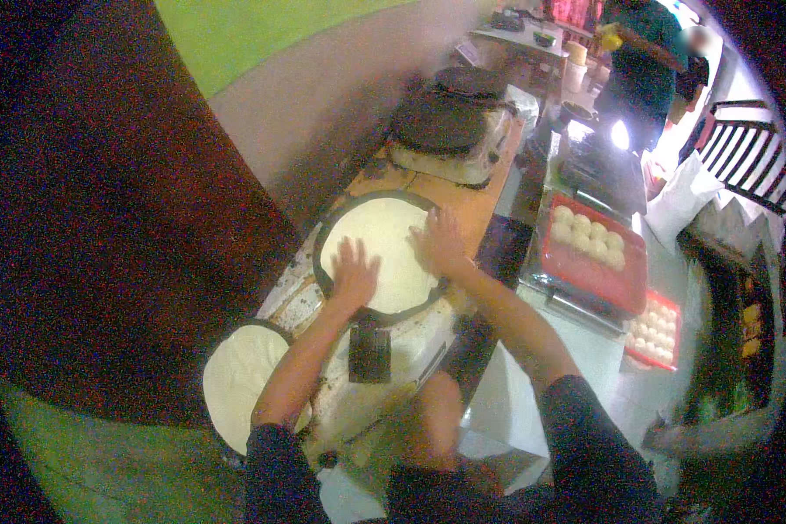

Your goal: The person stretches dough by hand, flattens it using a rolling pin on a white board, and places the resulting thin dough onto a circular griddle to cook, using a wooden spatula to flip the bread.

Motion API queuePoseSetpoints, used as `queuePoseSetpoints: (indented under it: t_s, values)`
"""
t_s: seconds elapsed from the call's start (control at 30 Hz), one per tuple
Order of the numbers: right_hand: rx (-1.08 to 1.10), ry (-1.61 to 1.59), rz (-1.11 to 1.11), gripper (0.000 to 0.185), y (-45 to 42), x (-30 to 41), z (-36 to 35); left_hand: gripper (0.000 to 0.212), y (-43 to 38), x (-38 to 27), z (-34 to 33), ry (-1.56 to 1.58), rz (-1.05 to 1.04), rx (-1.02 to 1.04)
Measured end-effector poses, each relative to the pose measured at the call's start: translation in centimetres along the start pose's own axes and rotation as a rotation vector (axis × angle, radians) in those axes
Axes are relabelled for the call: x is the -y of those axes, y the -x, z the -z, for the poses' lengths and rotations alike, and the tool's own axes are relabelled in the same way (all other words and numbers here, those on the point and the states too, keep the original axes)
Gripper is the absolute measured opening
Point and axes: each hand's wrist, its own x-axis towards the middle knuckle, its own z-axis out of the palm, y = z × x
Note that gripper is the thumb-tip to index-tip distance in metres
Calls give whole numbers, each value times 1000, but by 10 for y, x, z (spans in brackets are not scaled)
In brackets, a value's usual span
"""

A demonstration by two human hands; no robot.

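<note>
A wide, thin round of pale dough (pixel 390 262) lies on a round dark griddle plate (pixel 393 319). My left hand (pixel 354 272) rests flat on the dough's near left part, fingers spread. On its right edge is my right hand (pixel 440 245), also spread and slightly blurred, reaching over the plate's dark rim. Neither hand grips anything. A second pale dough round (pixel 239 380), with creases in its surface, lies on another dark plate at lower left; my left forearm hides part of it.
Farther along the counter (pixel 458 196) stands a dark round griddle (pixel 439 121). To the right, a red tray (pixel 589 281) holds several dough balls (pixel 586 232); a second red tray (pixel 655 331) holds more. A blurred bare limb (pixel 440 416) shows below. Another person (pixel 638 72) stands far right.
</note>
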Motion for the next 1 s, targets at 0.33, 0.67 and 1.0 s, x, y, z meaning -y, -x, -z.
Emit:
queuePoseSetpoints:
  t_s: [0.33,0.67,1.0]
  values:
    - [-171,-187,-4,65,-68,-30,-43,66,-89,9,-34,-56,-49,-187]
    - [316,-219,553,42,37,-89,-5,49,-27,-41,-22,-45,-559,-17]
    - [433,-195,618,44,79,-75,48,41,44,-61,49,584,-491,423]
